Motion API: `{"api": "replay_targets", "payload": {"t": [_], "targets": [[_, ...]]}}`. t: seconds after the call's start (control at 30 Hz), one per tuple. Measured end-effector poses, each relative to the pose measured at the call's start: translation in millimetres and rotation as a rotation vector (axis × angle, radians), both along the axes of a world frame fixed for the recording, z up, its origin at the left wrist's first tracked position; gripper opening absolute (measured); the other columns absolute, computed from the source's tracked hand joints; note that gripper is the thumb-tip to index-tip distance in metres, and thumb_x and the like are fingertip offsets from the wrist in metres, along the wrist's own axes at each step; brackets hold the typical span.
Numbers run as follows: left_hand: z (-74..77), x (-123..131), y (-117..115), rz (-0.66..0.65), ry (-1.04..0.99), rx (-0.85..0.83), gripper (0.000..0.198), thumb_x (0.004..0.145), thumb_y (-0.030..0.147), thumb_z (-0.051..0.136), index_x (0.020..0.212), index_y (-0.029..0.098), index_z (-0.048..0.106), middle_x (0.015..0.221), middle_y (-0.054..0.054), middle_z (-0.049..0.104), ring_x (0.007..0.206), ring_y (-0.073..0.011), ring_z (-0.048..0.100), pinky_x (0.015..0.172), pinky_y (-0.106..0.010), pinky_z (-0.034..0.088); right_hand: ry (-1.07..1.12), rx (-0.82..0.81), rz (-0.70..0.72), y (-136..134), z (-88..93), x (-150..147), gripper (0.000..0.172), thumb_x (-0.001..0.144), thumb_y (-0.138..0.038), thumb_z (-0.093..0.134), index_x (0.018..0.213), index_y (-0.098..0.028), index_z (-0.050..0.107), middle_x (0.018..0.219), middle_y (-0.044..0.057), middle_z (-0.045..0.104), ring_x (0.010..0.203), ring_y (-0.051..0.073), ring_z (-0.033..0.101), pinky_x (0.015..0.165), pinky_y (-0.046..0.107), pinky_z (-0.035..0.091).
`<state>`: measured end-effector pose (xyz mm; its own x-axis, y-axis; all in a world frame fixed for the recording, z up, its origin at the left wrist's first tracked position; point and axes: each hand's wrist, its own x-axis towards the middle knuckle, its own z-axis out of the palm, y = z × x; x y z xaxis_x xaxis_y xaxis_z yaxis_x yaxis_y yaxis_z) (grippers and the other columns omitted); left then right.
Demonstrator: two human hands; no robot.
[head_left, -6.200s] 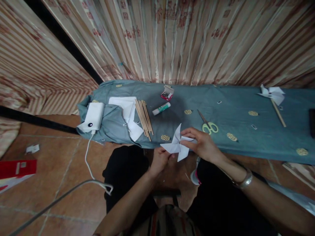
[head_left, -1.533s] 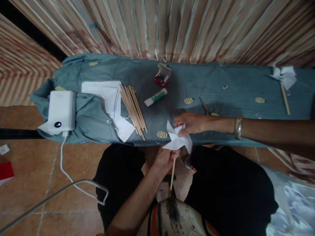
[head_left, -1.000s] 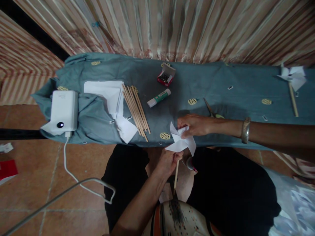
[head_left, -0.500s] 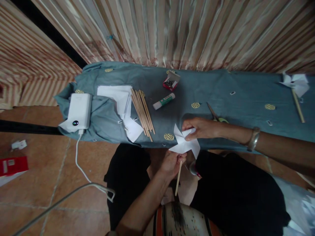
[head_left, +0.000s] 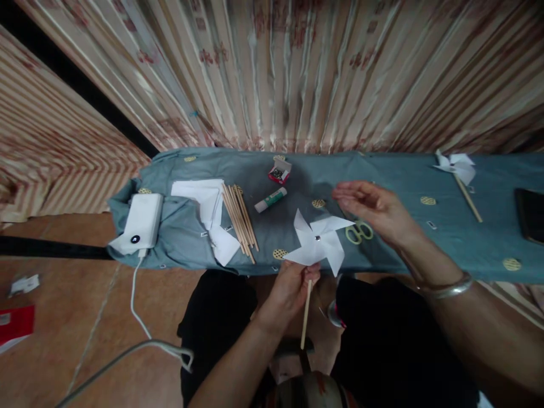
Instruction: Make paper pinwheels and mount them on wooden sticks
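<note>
My left hand is closed around the wooden stick of a white paper pinwheel, just under its blades. A shiny metal pin sits at the pinwheel's centre. My right hand hangs in the air to the right of the blades, fingers stretched out, holding nothing. Beneath it lie scissors with pale green handles, their blades partly hidden. Further left on the blue-grey cloth are a glue stick, a small red box of metal pins, a bunch of wooden sticks and folded white paper.
At the left end of the cloth-covered table rests a white power bank with a cable running down. A second pinwheel lies at the right, near a dark phone-like object. A striped curtain hangs behind.
My right hand has let go of the pinwheel and moved up and right, uncovering the pin at its centre. The left hand keeps its hold. The view has tilted upward and shifted right.
</note>
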<state>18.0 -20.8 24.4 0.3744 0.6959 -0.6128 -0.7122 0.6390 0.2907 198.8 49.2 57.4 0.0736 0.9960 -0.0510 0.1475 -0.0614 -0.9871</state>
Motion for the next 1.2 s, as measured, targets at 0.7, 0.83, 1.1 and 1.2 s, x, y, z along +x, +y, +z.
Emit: {"api": "replay_targets", "payload": {"t": [0.7,0.83,1.1,1.2], "targets": [[-13.3,6,99,0.039,0.245,0.141,0.014,0.071,0.004,0.067,0.067,0.018,0.064,0.069,0.000,0.064,0.063,-0.0102,0.059,0.063,-0.020,0.046,0.155,-0.286,0.372,-28,-60.6,-40,0.047,0.072,-0.066,0.070,0.076,-0.019,0.069,0.069,-0.001,0.065,0.059,0.011,0.055,0.059,0.026,0.045],[-18.7,7,98,0.013,0.246,0.140,0.009,0.067,0.008,0.069,0.067,0.016,0.064,0.067,0.000,0.064,0.061,-0.0105,0.056,0.064,-0.022,0.045,0.242,-0.336,0.377,-28,-63.7,-50,0.043,0.067,-0.060,0.076,0.071,-0.019,0.066,0.064,-0.003,0.061,0.056,0.010,0.055,0.058,0.025,0.045],[-20.8,12,92,-0.018,0.231,0.273,0.017,0.066,0.027,0.078,0.074,0.014,0.073,0.086,-0.006,0.072,0.082,-0.0146,0.062,0.072,-0.022,0.045,0.221,-0.277,0.320,-22,-59.8,-42,0.040,0.069,-0.057,0.077,0.072,-0.019,0.065,0.061,-0.004,0.058,0.054,0.010,0.051,0.057,0.025,0.044],[-21.2,12,89,-0.067,0.248,0.309,0.020,0.063,0.030,0.081,0.074,0.014,0.074,0.084,-0.006,0.072,0.079,-0.0158,0.062,0.071,-0.024,0.045,0.200,-0.253,0.303,-19,-58.8,-36,0.039,0.070,-0.057,0.075,0.075,-0.019,0.065,0.064,-0.003,0.059,0.055,0.010,0.051,0.057,0.026,0.044]]}}
